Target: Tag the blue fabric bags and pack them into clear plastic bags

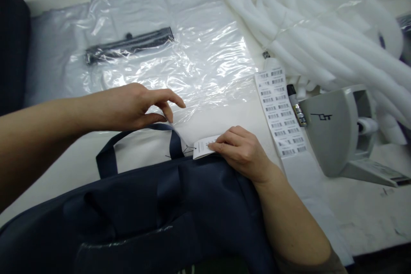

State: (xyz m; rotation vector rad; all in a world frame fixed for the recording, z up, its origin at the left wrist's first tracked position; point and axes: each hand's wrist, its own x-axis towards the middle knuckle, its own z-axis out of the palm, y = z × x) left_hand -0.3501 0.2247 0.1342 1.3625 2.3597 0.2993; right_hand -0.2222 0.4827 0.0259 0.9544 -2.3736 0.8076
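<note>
A dark navy bag (pixel 167 214) lies at the table's near edge, its carry handle (pixel 109 150) looping onto the white surface. A small white hang tag (pixel 203 147) on a thin string sits at the bag's top edge. My right hand (pixel 244 152) pinches this tag, fingers closed on it. Just above the handle hovers my left hand (pixel 138 105), empty, with its fingers apart and curved downward over the edge of a clear plastic bag (pixel 192 51).
A strip of barcode labels (pixel 279 111) lies to the right of the tag. A grey label dispenser (pixel 340 132) stands at the right. White foam tubes (pixel 321 30) are piled at the back right. A black strip (pixel 128 45) lies inside the plastic.
</note>
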